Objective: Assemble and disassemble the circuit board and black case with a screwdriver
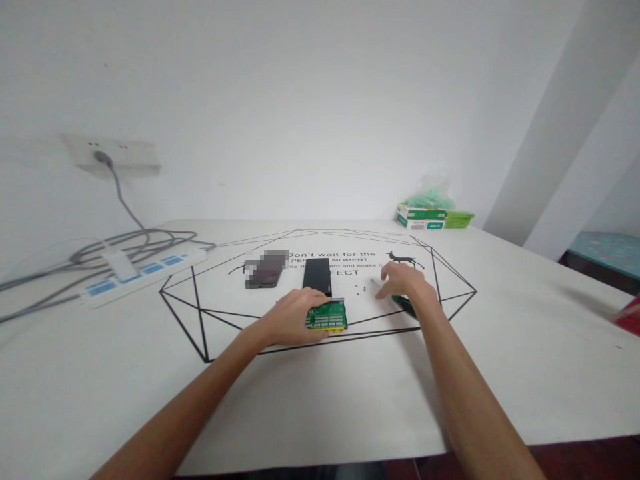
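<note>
My left hand (290,316) is closed around the left side of a green circuit board (327,313) with a yellow strip along its near edge. Its thumb lies at the near edge and its fingers reach over the far one. Just beyond the board lies a flat black rectangular case (317,275). My right hand (404,280) hovers to the right, thumb and forefinger apart. Beneath it shows a dark green handle (406,305), probably of a screwdriver, partly hidden by the wrist. Several tiny dark screws (358,291) lie left of the right fingertips.
A partly pixelated phone (265,272) lies left of the case. Farther left are a white power strip (145,275) and coiled grey cables (135,238). Green and white boxes (421,217) with a plastic bag (433,193) stand at the back right of the white table (320,407).
</note>
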Action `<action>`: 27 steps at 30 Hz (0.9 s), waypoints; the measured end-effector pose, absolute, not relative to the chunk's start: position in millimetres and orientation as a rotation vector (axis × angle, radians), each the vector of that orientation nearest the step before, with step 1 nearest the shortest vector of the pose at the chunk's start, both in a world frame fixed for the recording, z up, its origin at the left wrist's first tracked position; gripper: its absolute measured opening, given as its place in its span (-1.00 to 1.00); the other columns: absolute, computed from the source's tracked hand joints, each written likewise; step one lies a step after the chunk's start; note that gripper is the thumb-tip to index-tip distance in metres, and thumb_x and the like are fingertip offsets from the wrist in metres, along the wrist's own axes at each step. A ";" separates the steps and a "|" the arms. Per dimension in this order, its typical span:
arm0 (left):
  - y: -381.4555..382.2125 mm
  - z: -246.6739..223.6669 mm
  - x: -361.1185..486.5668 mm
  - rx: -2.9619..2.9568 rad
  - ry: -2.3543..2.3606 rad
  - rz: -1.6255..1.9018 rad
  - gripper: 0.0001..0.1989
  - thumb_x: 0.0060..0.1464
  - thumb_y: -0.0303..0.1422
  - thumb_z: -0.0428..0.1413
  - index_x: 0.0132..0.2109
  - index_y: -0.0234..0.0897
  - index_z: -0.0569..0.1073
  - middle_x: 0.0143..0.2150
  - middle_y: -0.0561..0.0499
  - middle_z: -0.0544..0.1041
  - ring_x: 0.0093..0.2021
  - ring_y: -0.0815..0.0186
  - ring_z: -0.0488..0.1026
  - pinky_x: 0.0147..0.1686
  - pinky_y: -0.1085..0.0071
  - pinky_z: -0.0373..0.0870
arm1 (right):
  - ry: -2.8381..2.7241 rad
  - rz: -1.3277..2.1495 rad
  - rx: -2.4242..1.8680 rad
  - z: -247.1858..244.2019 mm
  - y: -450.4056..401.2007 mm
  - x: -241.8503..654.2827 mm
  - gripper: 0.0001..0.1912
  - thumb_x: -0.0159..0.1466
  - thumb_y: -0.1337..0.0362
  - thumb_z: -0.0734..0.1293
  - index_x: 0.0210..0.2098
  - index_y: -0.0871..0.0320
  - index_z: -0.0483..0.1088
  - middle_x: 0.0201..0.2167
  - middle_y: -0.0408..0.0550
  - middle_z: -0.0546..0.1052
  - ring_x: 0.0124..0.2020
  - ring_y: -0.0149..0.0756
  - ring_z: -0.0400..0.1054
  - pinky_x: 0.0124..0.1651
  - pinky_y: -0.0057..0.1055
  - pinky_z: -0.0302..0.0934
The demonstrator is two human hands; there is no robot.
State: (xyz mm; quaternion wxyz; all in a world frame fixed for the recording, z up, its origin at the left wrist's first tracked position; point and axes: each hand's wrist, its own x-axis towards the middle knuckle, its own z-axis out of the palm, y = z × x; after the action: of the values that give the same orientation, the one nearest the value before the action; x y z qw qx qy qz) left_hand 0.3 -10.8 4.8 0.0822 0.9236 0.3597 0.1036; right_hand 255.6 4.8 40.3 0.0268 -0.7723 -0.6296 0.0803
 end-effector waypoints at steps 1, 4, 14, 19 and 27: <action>-10.6 4.8 0.1 2.756 1.077 0.308 -0.38 -0.06 -0.14 0.16 0.16 -0.26 0.39 0.15 -0.12 0.41 0.09 0.06 0.35 0.09 0.23 0.24 | -1.956 0.293 -2.400 39.9 3.5 258.1 -0.48 -0.10 0.20 0.55 -0.13 0.11 0.46 -0.05 0.10 0.50 -0.03 -0.02 0.40 -0.11 -0.23 0.26; -11.5 6.4 0.4 2.763 1.076 0.311 -0.39 -0.07 -0.17 0.16 0.16 -0.27 0.39 0.17 -0.12 0.40 0.11 0.05 0.34 0.10 0.21 0.23 | -1.955 0.373 -2.431 37.7 1.7 261.7 -0.51 -0.11 0.35 0.52 -0.15 0.10 0.48 -0.03 0.09 0.49 -0.05 -0.03 0.42 -0.16 -0.26 0.28; -5.9 11.8 -7.4 2.843 1.171 0.296 -0.15 -0.11 0.14 0.16 0.26 -0.20 0.27 0.29 -0.20 0.23 0.23 -0.09 0.18 0.16 0.03 0.12 | -1.891 0.570 -2.370 29.5 3.8 278.5 -0.63 -0.21 0.40 0.51 -0.35 0.17 0.50 -0.42 0.04 0.55 -0.40 -0.07 0.47 -0.40 -0.22 0.34; 2.0 4.3 -14.1 2.758 1.221 0.126 -0.01 -0.10 0.28 0.02 0.34 -0.21 0.11 0.40 -0.22 -0.01 0.35 -0.12 -0.01 0.24 0.00 -0.01 | -1.901 0.659 -2.070 25.6 7.5 281.3 -0.76 -0.01 0.42 0.40 -0.29 0.25 0.51 -0.40 0.05 0.54 -0.46 -0.26 0.43 -0.49 -0.43 0.32; 4.2 -0.9 -14.2 2.755 1.173 0.193 -0.03 -0.09 0.27 0.02 0.33 -0.23 0.13 0.40 -0.20 -0.01 0.37 -0.05 -0.03 0.27 0.06 -0.02 | -1.750 0.692 -1.614 31.2 7.7 267.6 -0.67 0.31 0.23 0.15 0.02 0.14 0.35 -0.41 -0.05 0.48 -0.57 -0.40 0.38 -0.58 -0.51 0.24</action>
State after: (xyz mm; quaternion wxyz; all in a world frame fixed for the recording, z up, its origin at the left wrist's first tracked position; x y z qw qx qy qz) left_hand -14.2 4.2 -0.9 0.0706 0.9159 0.3899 0.0643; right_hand 267.6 7.7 31.2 0.3249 -0.6157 -0.6676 0.2640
